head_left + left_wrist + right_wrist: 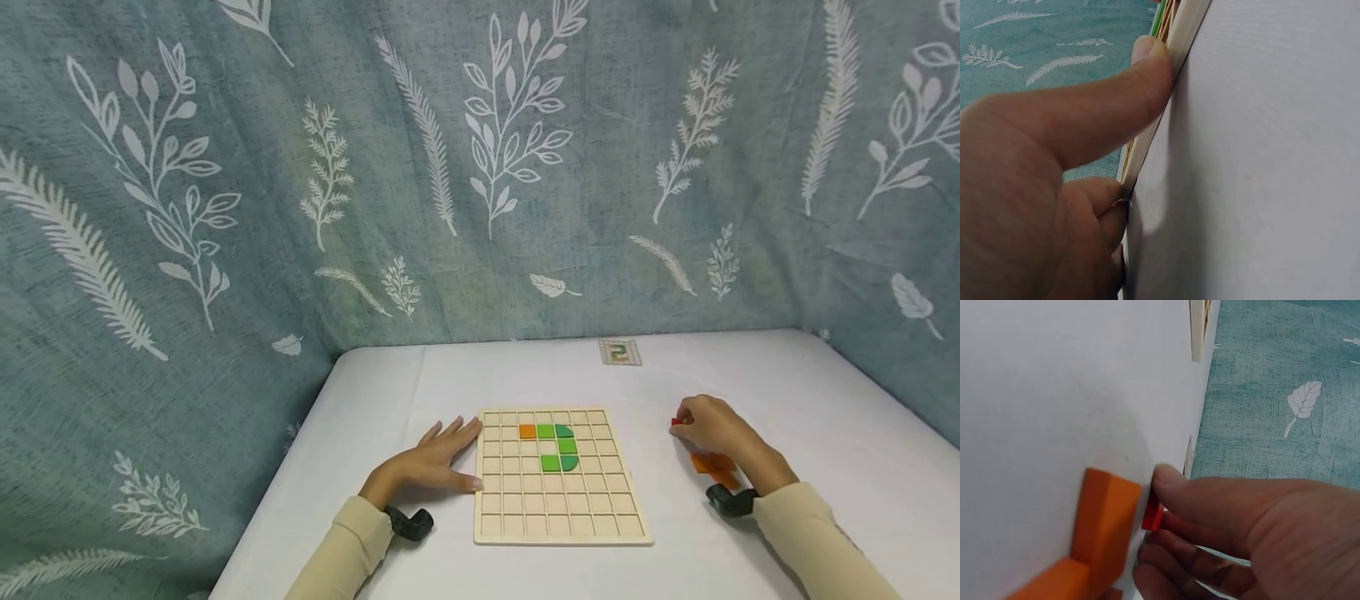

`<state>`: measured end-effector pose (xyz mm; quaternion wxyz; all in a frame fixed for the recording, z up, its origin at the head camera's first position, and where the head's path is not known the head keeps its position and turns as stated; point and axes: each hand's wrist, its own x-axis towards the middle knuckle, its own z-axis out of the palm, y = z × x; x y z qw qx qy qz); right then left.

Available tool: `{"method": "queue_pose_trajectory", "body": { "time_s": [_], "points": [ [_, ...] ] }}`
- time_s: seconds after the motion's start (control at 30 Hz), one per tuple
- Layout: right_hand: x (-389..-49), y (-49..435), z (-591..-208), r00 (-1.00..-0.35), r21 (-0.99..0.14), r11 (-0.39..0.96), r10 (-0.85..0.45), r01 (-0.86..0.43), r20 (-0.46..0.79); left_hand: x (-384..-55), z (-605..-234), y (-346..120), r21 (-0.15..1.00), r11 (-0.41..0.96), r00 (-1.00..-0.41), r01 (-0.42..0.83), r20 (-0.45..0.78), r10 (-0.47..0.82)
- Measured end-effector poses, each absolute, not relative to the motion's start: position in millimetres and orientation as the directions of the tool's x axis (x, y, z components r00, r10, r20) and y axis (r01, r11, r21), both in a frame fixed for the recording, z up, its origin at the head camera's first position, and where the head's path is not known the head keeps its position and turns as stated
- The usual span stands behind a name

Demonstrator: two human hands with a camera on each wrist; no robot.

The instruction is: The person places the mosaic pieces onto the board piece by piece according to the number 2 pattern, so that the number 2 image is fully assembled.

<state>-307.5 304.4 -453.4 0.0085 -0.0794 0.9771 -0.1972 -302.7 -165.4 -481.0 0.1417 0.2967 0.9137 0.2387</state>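
Observation:
A pale gridded board (517, 527) lies on the table, holding an orange square (527, 432), three light green squares (551, 463) and two teal rounded pieces (569, 462) in a hook shape. Along the board's left edge rests my left hand (429, 464), fingers spread and thumb against the rim (1175, 53). To the right of the board, my right hand (716, 429) pinches a small red block (1152, 514) between thumb and fingers, low over the tabletop. Several orange blocks (1107, 515) lie beside and below that hand, partly hidden by it in the head view.
A small printed pattern card (620, 352) lies near the table's back edge, showing a gridded figure. The white table (420, 383) is bordered by a blue-green leaf-print curtain (450, 283) at the back and sides.

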Motion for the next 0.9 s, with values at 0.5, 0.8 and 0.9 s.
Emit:
{"method": "queue_pose_trajectory", "body": {
  "time_s": [0.5,0.8,0.9],
  "points": [
    [-307.5,299.8,-458.6,-0.989,-0.396,0.906,-0.143,-0.148,0.042,-302.5,-481.0,-166.0,0.509,0.713,-0.785,0.482,-0.110,0.609],
    [-308.0,298.8,-460.5,-0.988,-0.397,0.905,-0.150,-0.150,0.032,-301.4,-482.3,-165.8,0.506,0.721,-0.790,0.474,-0.118,0.602],
    [-308.4,297.3,-458.9,-0.989,-0.409,0.902,-0.147,-0.138,0.011,-301.8,-481.4,-165.6,0.499,0.726,-0.790,0.472,-0.125,0.600]
  ]
}}
